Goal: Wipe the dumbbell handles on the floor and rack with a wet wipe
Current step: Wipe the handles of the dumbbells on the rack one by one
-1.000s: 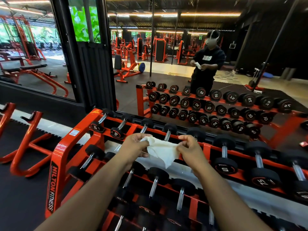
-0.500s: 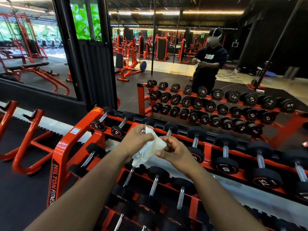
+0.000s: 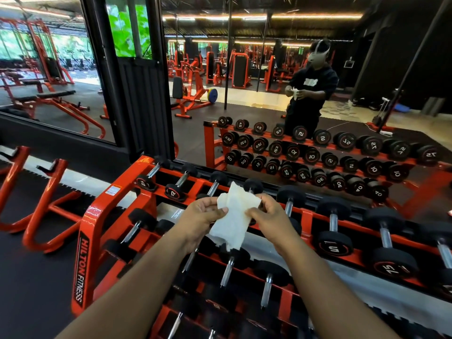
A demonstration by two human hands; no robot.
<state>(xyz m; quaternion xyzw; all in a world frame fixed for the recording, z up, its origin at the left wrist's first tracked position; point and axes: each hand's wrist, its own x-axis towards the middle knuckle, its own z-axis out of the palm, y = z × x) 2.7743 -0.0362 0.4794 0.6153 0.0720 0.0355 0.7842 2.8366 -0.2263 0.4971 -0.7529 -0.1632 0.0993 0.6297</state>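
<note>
A white wet wipe (image 3: pixel 234 218) hangs partly unfolded between both hands, above the orange dumbbell rack (image 3: pixel 94 216). My left hand (image 3: pixel 199 220) pinches its upper left edge. My right hand (image 3: pixel 270 220) pinches its right side. Black dumbbells with chrome handles lie in rows on the rack, among them a 2.5 one (image 3: pixel 176 187) on the top row and a 5 one (image 3: pixel 333 231) to the right. The wipe touches no dumbbell handle. The wipe and hands hide parts of the dumbbells behind them.
A wall mirror (image 3: pixel 269 99) stands directly behind the rack and reflects the dumbbell rows, the gym and a person holding the wipe. An empty orange rack frame (image 3: pixel 41 216) stands at the left on black rubber floor (image 3: pixel 29 289). Benches and machines are beyond the glass.
The wipe went from stretched wide, to bunched between close hands, to opened again and hanging longer. Both hands stayed over the rack's middle.
</note>
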